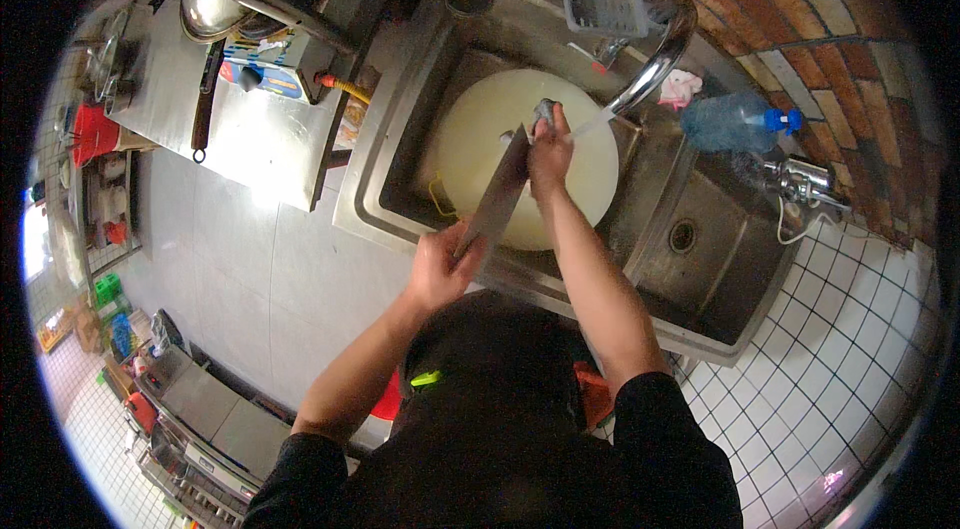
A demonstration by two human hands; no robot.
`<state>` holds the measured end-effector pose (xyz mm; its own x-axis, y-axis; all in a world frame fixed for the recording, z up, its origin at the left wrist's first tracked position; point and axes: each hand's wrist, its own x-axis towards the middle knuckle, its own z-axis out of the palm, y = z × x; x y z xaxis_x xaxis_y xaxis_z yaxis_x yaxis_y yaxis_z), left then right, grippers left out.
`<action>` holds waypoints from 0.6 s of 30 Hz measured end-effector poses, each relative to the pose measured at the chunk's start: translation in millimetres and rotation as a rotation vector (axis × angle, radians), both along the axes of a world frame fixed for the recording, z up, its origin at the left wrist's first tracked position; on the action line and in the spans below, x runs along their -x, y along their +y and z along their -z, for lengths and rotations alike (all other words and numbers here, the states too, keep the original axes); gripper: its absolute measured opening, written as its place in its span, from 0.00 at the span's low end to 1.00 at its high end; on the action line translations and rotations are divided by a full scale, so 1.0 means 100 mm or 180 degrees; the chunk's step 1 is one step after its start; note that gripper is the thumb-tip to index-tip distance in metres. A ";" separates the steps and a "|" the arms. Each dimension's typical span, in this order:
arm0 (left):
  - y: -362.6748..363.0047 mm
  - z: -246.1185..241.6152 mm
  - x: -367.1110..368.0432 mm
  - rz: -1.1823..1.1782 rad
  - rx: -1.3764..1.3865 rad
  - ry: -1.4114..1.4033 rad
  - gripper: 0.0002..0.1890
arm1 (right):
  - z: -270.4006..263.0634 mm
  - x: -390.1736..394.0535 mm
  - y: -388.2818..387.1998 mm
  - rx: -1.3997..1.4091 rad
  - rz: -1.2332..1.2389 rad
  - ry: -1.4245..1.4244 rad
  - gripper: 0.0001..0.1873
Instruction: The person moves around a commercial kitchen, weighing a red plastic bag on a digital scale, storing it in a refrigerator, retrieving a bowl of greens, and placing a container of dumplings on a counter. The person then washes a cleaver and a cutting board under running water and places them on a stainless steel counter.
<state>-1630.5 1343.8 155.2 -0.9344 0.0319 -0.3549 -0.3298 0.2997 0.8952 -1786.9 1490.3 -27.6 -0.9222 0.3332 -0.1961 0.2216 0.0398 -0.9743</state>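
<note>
My left hand grips the near end of a broad dark metal blade, which looks like a cleaver and slants up over the sink; its handle is hidden in my fist. My right hand holds a grey scouring pad, just right of the blade's far end. Both are above a large round white cutting board or basin, its surface pale and wet-looking, inside the steel sink. From the curved chrome faucet water runs down beside my right hand.
A second sink basin with a drain lies at the right. Behind it rest a plastic water bottle and a pink-white cloth. A clear plastic basket stands behind the faucet. At the left is a steel table with a long-handled pan.
</note>
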 end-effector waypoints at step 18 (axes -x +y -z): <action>-0.70 0.42 1.07 -0.2071 -0.3148 -0.1060 0.18 | -0.65 -0.01 0.62 0.2944 0.1093 -0.0330 0.06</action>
